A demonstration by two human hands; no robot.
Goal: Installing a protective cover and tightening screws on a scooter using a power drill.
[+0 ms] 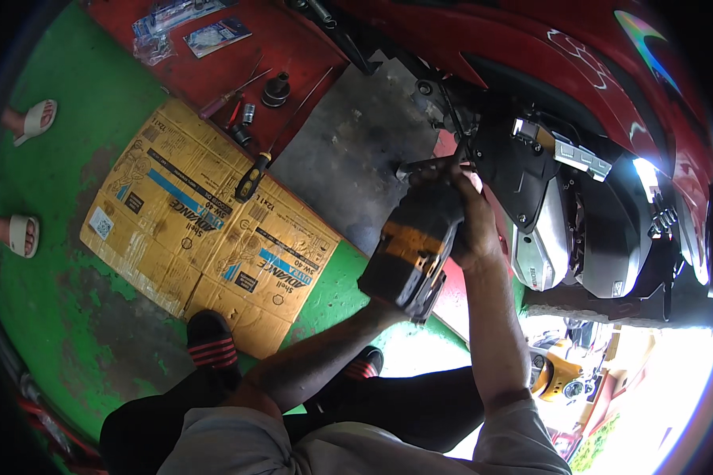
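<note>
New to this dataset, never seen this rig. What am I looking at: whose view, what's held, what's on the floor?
There is one picture, from a wide fisheye camera worn on a person's head and looking down, so straight edges bend near the rim. No robot: the forearms coming up from the bottom are the wearer's own.

Both hands are on a black and orange cordless power tool. The right hand wraps it near the top; the left hand is mostly hidden under its base. Its tip points at the underside of a red scooter.

On the green floor lies a flattened cardboard box, with a screwdriver at its edge and sockets beyond. The sandalled feet at left belong to someone else.
</note>
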